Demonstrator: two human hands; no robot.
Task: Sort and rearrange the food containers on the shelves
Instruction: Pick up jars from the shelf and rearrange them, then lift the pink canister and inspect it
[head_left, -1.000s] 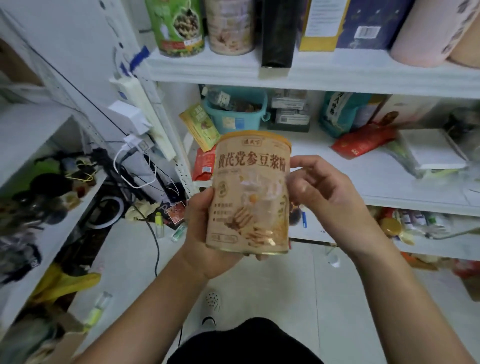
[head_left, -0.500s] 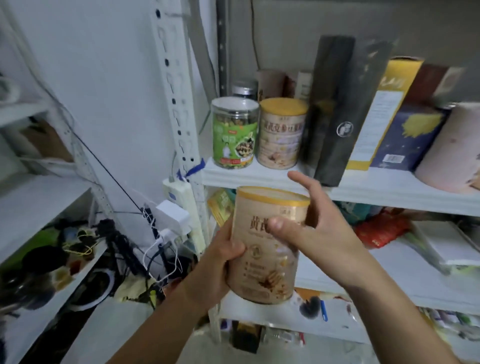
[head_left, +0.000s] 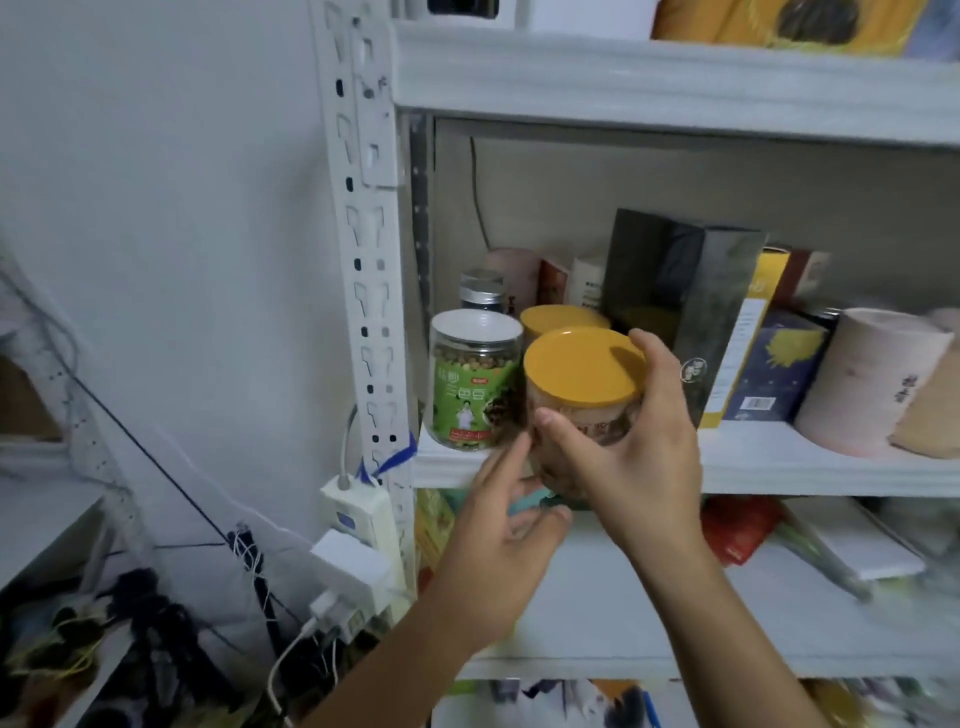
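I am watching the right grip curling round the can at the front edge of the shelf, just beside the jar, with the left grip spread below; the base is hidden, perhaps overhanging, so releasing now is risking a fall.

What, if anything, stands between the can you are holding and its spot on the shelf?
Nothing visible blocks the front gap. The can, held by the right hand, is between the green jar and black box; another yellow-lidded can blocks going deeper.
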